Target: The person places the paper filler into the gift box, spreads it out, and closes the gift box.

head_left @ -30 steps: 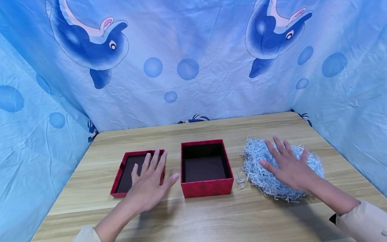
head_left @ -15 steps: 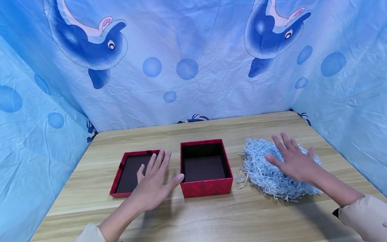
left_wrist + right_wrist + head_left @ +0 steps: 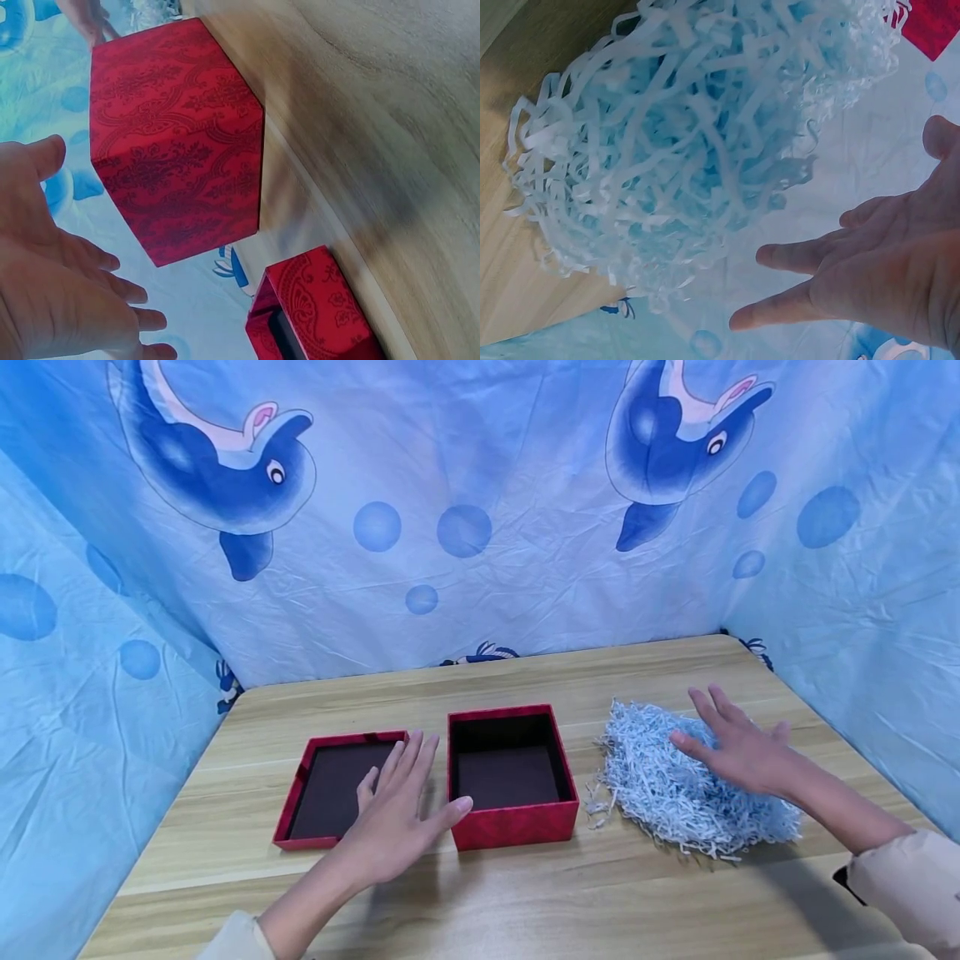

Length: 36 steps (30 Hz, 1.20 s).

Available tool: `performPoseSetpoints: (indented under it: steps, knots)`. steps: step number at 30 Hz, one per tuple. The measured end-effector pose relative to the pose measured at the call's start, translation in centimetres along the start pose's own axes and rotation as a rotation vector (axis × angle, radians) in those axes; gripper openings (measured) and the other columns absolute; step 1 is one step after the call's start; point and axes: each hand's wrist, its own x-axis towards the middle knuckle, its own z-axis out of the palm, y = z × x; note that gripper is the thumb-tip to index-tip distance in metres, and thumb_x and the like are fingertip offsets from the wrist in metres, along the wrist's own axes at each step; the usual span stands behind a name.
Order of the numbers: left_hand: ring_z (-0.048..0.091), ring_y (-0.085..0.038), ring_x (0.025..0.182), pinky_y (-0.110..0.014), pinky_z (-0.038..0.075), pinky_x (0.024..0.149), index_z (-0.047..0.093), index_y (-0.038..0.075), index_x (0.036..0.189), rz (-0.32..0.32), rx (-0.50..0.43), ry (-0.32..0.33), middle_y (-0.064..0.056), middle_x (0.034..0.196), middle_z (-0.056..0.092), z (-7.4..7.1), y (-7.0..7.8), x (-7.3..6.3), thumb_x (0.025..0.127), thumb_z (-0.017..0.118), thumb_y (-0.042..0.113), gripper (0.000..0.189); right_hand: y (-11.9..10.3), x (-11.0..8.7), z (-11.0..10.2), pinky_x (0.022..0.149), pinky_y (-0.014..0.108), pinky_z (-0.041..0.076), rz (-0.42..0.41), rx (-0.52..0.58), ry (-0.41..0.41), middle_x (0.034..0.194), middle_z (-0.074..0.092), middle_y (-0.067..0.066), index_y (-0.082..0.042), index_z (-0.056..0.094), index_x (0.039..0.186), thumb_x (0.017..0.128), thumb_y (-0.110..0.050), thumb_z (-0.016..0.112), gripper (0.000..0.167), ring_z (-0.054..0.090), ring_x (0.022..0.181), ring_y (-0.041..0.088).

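My left hand (image 3: 393, 827) hovers with fingers spread between a shallow red lid (image 3: 326, 793) and a deep red box (image 3: 517, 827). The lid lies with its dark inside facing up. The box stands upright with its dark interior showing; in the left wrist view its patterned red walls (image 3: 176, 142) appear beyond the left hand (image 3: 67, 292). Over a heap of pale blue shredded paper (image 3: 660, 793) hangs my right hand (image 3: 750, 752), fingers extended and holding nothing. From the right wrist, a gap separates the right hand (image 3: 877, 262) from the paper shreds (image 3: 675, 150).
All of it stands on a light wood-grain table (image 3: 525, 902). A few loose shreds (image 3: 597, 806) lie between the box and the heap. Blue fabric with dolphin prints (image 3: 420, 460) surrounds the table's back and sides.
My left hand has drifted right, from over the lid toward the box. The right hand has moved right and slightly away from me above the paper heap. Box, lid and paper stay put.
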Motion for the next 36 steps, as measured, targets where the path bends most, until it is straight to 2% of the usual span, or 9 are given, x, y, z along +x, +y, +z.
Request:
performPoseSetpoints:
  steps: [5,7,12,16,19,22,24,30,36]
  knots:
    - [-0.001,-0.028,0.147,-0.063,0.001,0.108,0.007,0.031,0.155,0.023,-0.058,0.019,0.002,0.161,0.002,0.4,0.2,0.1,0.084,0.052,0.071,0.094,0.6,0.2,-0.3,0.08,0.088,-0.003,-0.014,0.004,-0.003,0.153,-0.011,0.032,-0.008,-0.009,0.153,0.1,-0.054,0.034,0.082,0.028,0.12,0.067]
    - [-0.001,-0.026,0.147,-0.062,0.003,0.108,0.008,0.031,0.155,0.024,-0.083,0.023,0.004,0.161,0.003,0.7,0.3,0.1,0.082,0.055,0.071,0.096,0.9,0.3,-0.5,0.079,0.089,-0.002,-0.015,0.012,-0.008,0.153,-0.01,0.033,-0.007,-0.01,0.153,0.1,-0.053,0.034,0.083,0.031,0.118,0.067]
    - [0.004,-0.027,0.147,-0.064,0.007,0.109,0.012,0.028,0.155,0.001,-0.116,0.035,0.005,0.161,0.006,1.3,0.7,0.1,0.076,0.062,0.072,0.103,1.8,0.7,-0.7,0.079,0.088,-0.001,0.005,0.032,-0.03,0.152,-0.013,0.034,-0.006,-0.011,0.152,0.1,-0.055,0.035,0.085,0.025,0.121,0.068]
    - [0.009,-0.032,0.146,-0.07,0.009,0.107,0.015,0.032,0.154,-0.015,-0.146,0.046,0.005,0.16,0.01,1.5,0.9,0.2,0.074,0.066,0.07,0.102,2.5,0.9,-0.8,0.079,0.089,0.0,0.011,0.025,-0.03,0.152,-0.012,0.034,-0.006,-0.01,0.153,0.099,-0.055,0.035,0.085,0.022,0.123,0.068]
    - [0.009,-0.033,0.146,-0.072,0.019,0.104,0.018,0.036,0.153,-0.022,-0.166,0.044,0.005,0.16,0.011,1.6,1.0,0.3,0.074,0.067,0.068,0.099,2.8,1.0,-0.8,0.078,0.089,0.0,0.005,0.026,-0.02,0.152,-0.01,0.034,-0.008,-0.007,0.154,0.099,-0.055,0.038,0.085,0.021,0.124,0.068]
    - [0.011,-0.032,0.145,-0.07,0.031,0.099,0.02,0.037,0.152,-0.03,-0.191,0.036,0.004,0.159,0.013,1.8,1.0,0.3,0.074,0.068,0.067,0.097,3.1,1.1,-0.8,0.077,0.089,0.002,-0.004,0.033,-0.012,0.153,-0.008,0.034,-0.011,-0.003,0.155,0.098,-0.054,0.042,0.084,0.021,0.124,0.068]
    - [0.013,-0.03,0.145,-0.068,0.035,0.098,0.021,0.037,0.152,-0.037,-0.207,0.034,0.004,0.159,0.013,2.0,1.0,0.3,0.074,0.068,0.067,0.096,3.3,1.2,-0.8,0.077,0.089,0.005,-0.012,0.031,-0.006,0.153,-0.006,0.035,-0.012,0.0,0.155,0.097,-0.054,0.044,0.084,0.02,0.124,0.068]
    - [0.02,-0.025,0.143,-0.063,0.039,0.099,0.023,0.037,0.151,-0.058,-0.225,0.042,0.003,0.158,0.017,2.4,1.0,0.4,0.073,0.069,0.068,0.096,3.7,1.4,-0.9,0.086,0.083,0.021,-0.04,0.04,-0.003,0.151,0.0,0.038,-0.009,0.004,0.155,0.096,-0.051,0.049,0.085,0.017,0.128,0.066]
    - [0.025,-0.021,0.14,-0.058,0.043,0.098,0.025,0.035,0.151,-0.057,-0.239,0.047,0.005,0.157,0.019,2.8,1.0,0.6,0.074,0.07,0.066,0.094,3.9,1.4,-0.7,0.089,0.081,0.019,-0.085,0.115,-0.011,0.151,0.005,0.038,-0.011,0.004,0.155,0.095,-0.045,0.055,0.086,0.011,0.132,0.063]
